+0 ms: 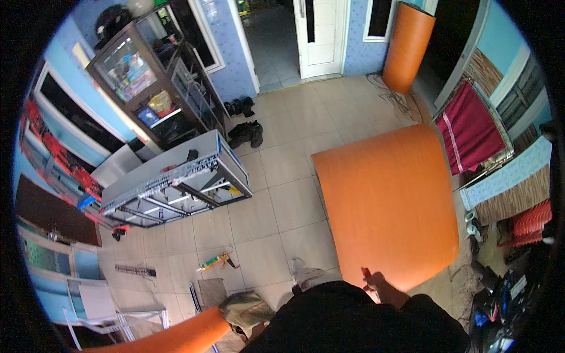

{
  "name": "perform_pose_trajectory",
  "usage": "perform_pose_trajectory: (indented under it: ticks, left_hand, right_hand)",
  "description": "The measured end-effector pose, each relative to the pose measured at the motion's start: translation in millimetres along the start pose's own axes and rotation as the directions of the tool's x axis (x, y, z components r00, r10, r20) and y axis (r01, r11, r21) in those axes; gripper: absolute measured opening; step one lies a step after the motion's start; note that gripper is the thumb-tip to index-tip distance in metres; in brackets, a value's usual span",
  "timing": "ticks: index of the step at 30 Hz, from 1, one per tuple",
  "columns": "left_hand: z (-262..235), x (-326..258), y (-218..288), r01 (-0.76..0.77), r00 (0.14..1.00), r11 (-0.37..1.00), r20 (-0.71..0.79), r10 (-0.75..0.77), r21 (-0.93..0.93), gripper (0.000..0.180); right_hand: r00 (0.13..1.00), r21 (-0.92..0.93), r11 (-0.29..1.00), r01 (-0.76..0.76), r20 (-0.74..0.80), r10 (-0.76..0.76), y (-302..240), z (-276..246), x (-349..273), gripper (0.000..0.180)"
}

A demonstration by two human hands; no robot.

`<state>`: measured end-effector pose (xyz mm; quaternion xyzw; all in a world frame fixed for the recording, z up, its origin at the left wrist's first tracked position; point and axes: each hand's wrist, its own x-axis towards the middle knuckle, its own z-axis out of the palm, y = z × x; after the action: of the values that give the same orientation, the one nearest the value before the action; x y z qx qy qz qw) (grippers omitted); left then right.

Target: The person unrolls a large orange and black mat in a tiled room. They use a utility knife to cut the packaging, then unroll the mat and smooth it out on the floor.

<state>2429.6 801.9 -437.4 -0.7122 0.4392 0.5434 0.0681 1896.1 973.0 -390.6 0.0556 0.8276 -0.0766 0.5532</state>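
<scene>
My right hand (381,286) is closed around a small red object (367,274), whose exact kind is too small to make out. It is over the near edge of a large orange sheet (388,200), which lies on the tiled floor with its right side curving. My left hand is out of sight. A caulking gun (218,262) with a green and white tube lies on the floor to the left. At the lower left, near my legs, is another orange sheet or roll (176,334).
An aluminium-framed cabinet (176,182) lies at left, before a glass-doored cupboard (141,82). Black shoes (247,134) sit beside it. An upright orange roll (408,47) stands at back right near loose cables (393,100). A motorbike (500,306) is at lower right.
</scene>
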Motion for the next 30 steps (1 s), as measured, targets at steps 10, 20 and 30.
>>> perform_pose_trajectory:
  ticks: [10, 20, 30]
  left_hand:
    - [-132, 153, 202, -0.210, 0.976, 0.854, 0.053, 0.210, 0.476, 0.033]
    - [-194, 362, 634, -0.275, 0.902, 0.956, 0.372, 0.220, 0.101, 0.041]
    - [-55, 407, 1102, -0.370, 0.816, 0.926, 0.504, 0.285, 0.075, 0.040]
  right_hand:
    - [0.960, -0.254, 0.965, 0.061, -0.251, -0.127, -265, -49, 27, 0.037]
    - [0.990, 0.422, 0.904, 0.071, -0.139, -0.013, -357, 24, 109, 0.082]
    - [0.886, 0.040, 0.895, 0.444, -0.172, -0.432, -437, 72, 220, 0.037]
